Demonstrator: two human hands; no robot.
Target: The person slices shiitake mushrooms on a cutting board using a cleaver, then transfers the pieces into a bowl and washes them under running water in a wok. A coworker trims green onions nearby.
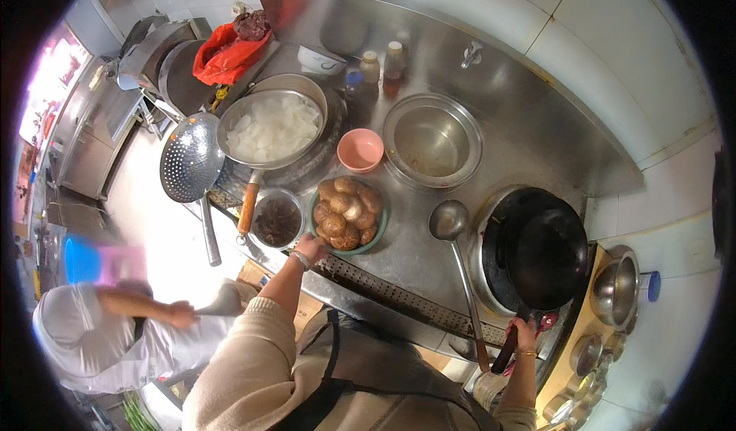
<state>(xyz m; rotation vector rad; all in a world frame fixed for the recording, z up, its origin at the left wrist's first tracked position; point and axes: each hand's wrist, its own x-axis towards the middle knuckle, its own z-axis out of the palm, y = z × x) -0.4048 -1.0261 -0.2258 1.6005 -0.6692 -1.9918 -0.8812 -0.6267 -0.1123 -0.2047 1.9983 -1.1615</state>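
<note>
My left hand grips the near left rim of a green bowl heaped with brown mushrooms; its fingertips are partly hidden. Close beside that hand is a metal bowl of dark, wet-looking pieces. At the right, my right hand is closed around the handle of a black wok, which rests over the right burner. A long-handled ladle lies on the counter just left of the wok, its wooden handle end near my right hand.
Left of the mushrooms stand a pan of white slices and a perforated strainer. Behind are a pink bowl, a round steel basin and bottles. Seasoning bowls line the right. A co-worker stands at left.
</note>
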